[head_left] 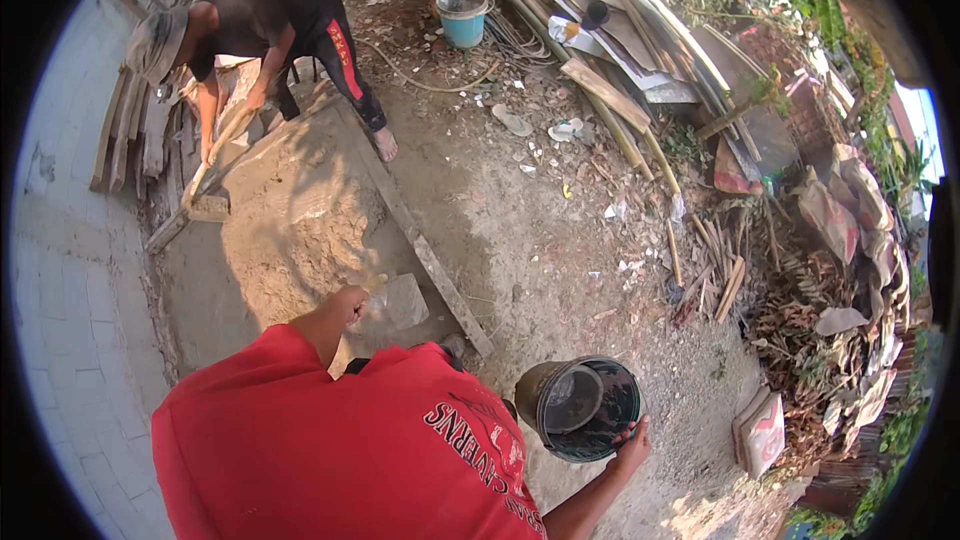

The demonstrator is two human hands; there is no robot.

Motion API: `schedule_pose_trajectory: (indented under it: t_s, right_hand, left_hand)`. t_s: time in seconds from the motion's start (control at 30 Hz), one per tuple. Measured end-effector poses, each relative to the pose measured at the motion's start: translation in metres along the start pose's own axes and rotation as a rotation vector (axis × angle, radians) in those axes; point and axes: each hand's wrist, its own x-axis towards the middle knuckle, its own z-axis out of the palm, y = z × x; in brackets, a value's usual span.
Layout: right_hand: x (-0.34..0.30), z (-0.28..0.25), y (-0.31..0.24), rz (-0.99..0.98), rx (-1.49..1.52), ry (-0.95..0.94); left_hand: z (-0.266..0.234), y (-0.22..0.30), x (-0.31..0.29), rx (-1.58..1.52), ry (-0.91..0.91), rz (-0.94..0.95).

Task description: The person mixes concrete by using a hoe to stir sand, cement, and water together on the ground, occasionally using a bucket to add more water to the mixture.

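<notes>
My right hand (632,440) grips the rim of a dark bucket (535,395), tilted so its wet, grey-smeared inside shows. My left hand (350,305) is closed beside a flat, grey, square blade (405,302), seemingly a tool's; its handle is blurred. That blade lies at the near edge of a brown sand or mortar heap (300,230). A wooden board (425,250) borders the heap on the right. Across it, a bent-over person (270,25) in dark clothes holds a long-handled hoe (215,160). My red shirt hides the ground below.
A pale block wall (75,290) runs along the left, with planks (130,125) against it. A blue bucket (463,20) and other pails stand at the back. Bamboo and timber (620,50) are heaped far right; a filled sack (760,430) sits near right.
</notes>
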Motion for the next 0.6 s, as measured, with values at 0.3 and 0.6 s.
schedule_pose_trajectory:
  t_s: [0.3,0.6]
  right_hand:
    - [0.157,0.111,-0.052,-0.119,-0.323,-0.391]
    - [0.383,0.249,-0.019,0.111,-0.704,-0.632]
  left_hand:
    - [0.11,-0.063,-0.06,-0.557,0.128,0.03]
    - [0.197,-0.051,-0.044,-1.052,0.301,-0.174]
